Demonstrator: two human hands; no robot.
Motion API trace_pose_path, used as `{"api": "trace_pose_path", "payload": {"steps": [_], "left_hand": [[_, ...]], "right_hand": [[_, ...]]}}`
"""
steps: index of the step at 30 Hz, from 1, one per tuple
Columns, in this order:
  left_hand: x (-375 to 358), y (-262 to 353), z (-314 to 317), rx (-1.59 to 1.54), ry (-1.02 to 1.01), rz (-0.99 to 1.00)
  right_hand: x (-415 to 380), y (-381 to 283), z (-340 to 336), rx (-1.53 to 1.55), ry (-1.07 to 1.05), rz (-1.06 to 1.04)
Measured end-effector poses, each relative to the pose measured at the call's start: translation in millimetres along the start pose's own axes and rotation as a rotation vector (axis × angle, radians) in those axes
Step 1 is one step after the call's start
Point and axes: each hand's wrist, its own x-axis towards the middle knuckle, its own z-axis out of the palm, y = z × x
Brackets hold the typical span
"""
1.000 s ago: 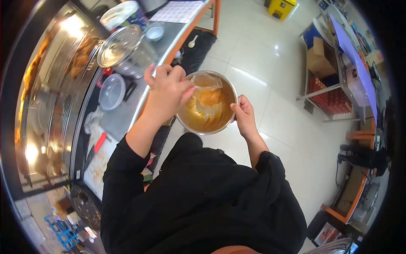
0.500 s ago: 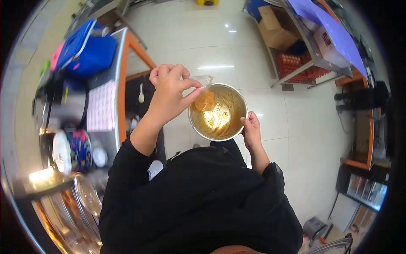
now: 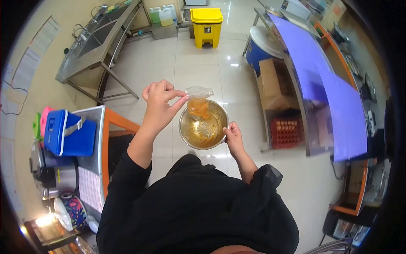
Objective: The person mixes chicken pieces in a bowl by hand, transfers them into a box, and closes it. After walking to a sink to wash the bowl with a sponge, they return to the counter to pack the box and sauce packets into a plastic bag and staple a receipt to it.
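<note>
My left hand (image 3: 160,103) pinches the edge of a clear plastic bag (image 3: 198,101) between thumb and fingers. Orange-brown residue coats the lower part of the bag, which hangs over the far left part of a metal pot (image 3: 185,137). My right hand (image 3: 235,139) grips the pot at its right side, where the hold is partly hidden. Orange-brown smears cover the inside of the pot, and light glints off its bottom. Pot and bag are both held in front of my body, above the tiled floor.
Ahead stands a yellow pedal bin (image 3: 206,27). A steel sink counter (image 3: 91,55) runs along the left wall. Nearer on the left, a table holds a blue cooler box (image 3: 72,133). On the right, a shelf carries a cardboard box (image 3: 275,84) and a red egg tray (image 3: 287,135).
The view has moved forward, bringing the sink counter and the whole yellow bin into sight. My hands still hold the bag and the pot, both now slightly further left in view.
</note>
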Motion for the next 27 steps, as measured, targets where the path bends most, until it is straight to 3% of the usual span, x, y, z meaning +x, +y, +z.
{"api": "trace_pose_path", "payload": {"steps": [5, 10, 20, 27], "left_hand": [[106.1, -87.2, 66.5, -0.068, -0.003, -0.029], [225.9, -168.9, 126.0, -0.101, -0.068, -0.008], [464.6, -294.5, 253.3, -0.141, -0.03, -0.095], [596.6, -393.4, 325.2, -0.145, -0.061, -0.336]], "right_hand": [[156.4, 0.5, -8.6, -0.035, 0.089, -0.005], [253.8, -49.7, 6.3, 0.116, 0.281, 0.024], [497.9, -93.8, -53.1, 0.193, 0.381, -0.041], [713.7, -156.5, -67.7, 0.064, 0.429, 0.014]]}}
